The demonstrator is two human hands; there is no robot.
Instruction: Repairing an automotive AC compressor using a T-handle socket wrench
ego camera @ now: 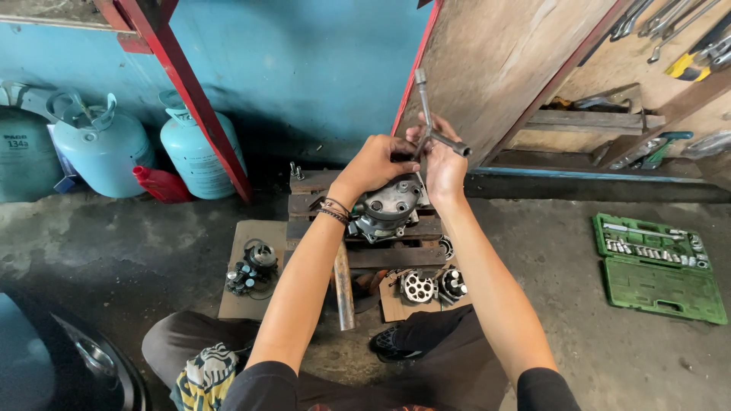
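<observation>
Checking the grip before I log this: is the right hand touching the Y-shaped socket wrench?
Touching. The head view shows the right hand with its fingers closed around the Y-shaped socket wrench above the metal compressor body.

grey compressor (390,205) | pale blue gas cylinders (199,156) | green socket case (659,266)
</observation>
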